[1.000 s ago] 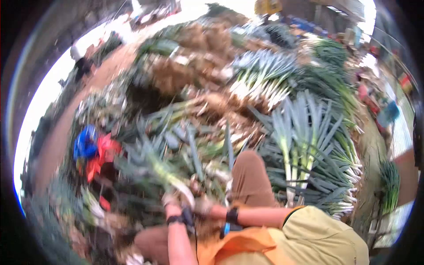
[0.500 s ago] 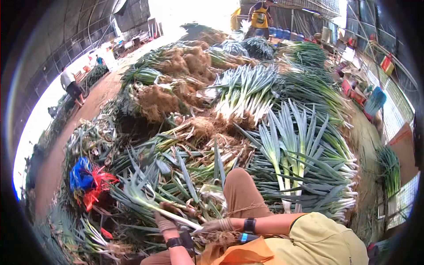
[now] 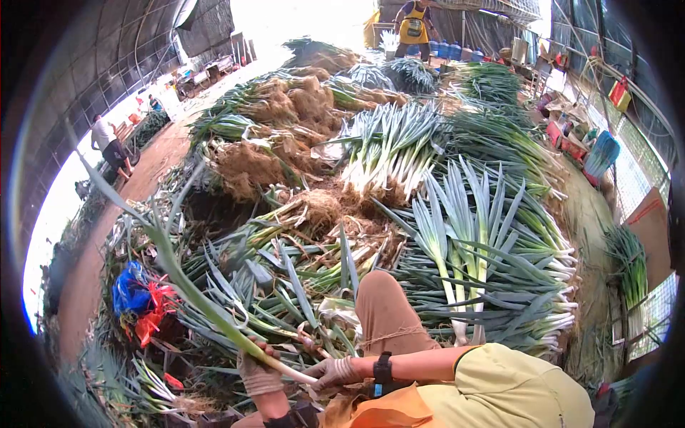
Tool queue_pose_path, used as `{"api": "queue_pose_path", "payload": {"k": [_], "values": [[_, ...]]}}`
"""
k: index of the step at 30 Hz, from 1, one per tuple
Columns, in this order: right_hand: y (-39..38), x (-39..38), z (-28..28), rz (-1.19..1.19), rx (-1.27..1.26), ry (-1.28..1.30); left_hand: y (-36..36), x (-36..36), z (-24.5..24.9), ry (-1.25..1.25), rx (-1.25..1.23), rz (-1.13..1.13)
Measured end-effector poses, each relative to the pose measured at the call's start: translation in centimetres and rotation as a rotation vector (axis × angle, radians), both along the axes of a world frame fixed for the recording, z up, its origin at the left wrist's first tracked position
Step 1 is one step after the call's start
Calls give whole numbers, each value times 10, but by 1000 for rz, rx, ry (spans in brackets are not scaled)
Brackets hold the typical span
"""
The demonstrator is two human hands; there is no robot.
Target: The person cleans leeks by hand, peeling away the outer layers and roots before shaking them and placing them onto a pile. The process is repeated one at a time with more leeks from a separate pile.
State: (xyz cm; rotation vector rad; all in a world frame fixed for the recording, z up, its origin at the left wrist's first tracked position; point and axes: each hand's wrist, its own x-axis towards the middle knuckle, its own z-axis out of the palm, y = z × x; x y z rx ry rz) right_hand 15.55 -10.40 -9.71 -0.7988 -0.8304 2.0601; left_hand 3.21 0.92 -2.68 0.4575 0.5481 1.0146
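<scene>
One long leek (image 3: 207, 307) slants across the lower left, its green leaves reaching up and left, its white end low near my lap. My gloved left hand (image 3: 258, 371) is closed around its pale stem. At the white end, my gloved right hand (image 3: 334, 372) has its fingers closed on the tip, partly hidden by the glove. Beyond my knee stand a few clean leeks (image 3: 460, 264) on a row of trimmed leeks (image 3: 560, 307), white ends facing right. Left of the knee lie loose leaves and untrimmed leeks (image 3: 285, 285).
Blue and red plastic bags (image 3: 132, 289) lie at the left. Bundles of leeks with brown roots (image 3: 310, 96) heap up ahead. A person in a yellow apron (image 3: 414, 28) stands at the back, another person (image 3: 110, 146) at the far left. A cardboard sheet (image 3: 651, 235) leans at the right.
The leek in my hands has swung up, its leaves now rising higher toward the upper left. My left hand has shifted slightly down and left, and my right hand stays near the white end.
</scene>
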Motion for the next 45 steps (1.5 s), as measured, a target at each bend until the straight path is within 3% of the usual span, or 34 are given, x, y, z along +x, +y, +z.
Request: {"api": "queue_pose_path", "payload": {"k": [2,4,6,7,10,12,13,15,16,18,20,24,25,26,28,30,32,33,34,35,36,38,39,40,41,43,44,45], "values": [[3,-5,-11,-68,265,-47,-9,-12,3,-112,-183,-116],[1,-3,-12,10,217,-70,-4,-26,-18,-129,-223,-212],[1,-2,-2,84,220,-19,-16,-19,-20,531,-1,-255],[3,1,4,114,266,8,-17,-22,-20,531,-1,-250],[2,11,38,69,188,22,-10,-29,-16,444,112,-103],[8,1,0,-44,219,-63,-16,-36,-20,380,155,2],[4,5,17,-23,222,-82,-22,-33,-4,379,145,10],[2,3,30,7,228,-97,-32,-20,43,375,424,129],[2,-5,22,-25,226,-152,-26,-21,29,702,619,235],[4,-10,17,-50,229,-205,-5,-36,-11,985,585,378],[5,-9,18,-122,156,-395,1,-41,-22,1063,619,417],[5,-11,4,-166,98,-336,-6,-33,-22,1134,686,505],[10,-18,-22,-240,129,-360,-13,-30,-17,1330,785,491],[10,-16,-16,-238,129,-362,-17,-26,-14,1329,783,492],[11,-11,-4,-222,-29,-341,-27,-22,-12,1105,846,245],[16,-7,-3,-230,16,-334,-45,-20,-9,1030,818,-12],[16,-1,13,-317,110,-291,-58,-31,-34,866,671,-218],[26,-4,-6,-373,222,-248,-64,-40,-46,866,671,-218],[33,-3,-25,-362,187,-287,-70,-49,-58,746,516,-434],[32,4,-8,-302,88,-258,-74,-55,-63,618,355,-639],[32,10,11,-243,-8,-230,-73,-58,-57,621,354,-638],[41,6,-1,-275,46,-164,-67,-67,-37,638,242,-558],[44,7,2,-293,297,-339,-61,-63,-23,440,368,-274],[46,10,5,-304,548,-513,-23,-90,-55,507,220,-244],[39,9,29,-196,500,-456,-9,-87,-22,780,576,-216],[28,1,39,18,402,-378,-22,-53,40,471,562,63],[20,-5,38,145,316,-317,-32,-36,56,196,465,229],[13,-14,35,173,256,-248,-32,-38,62,105,435,175]]}}
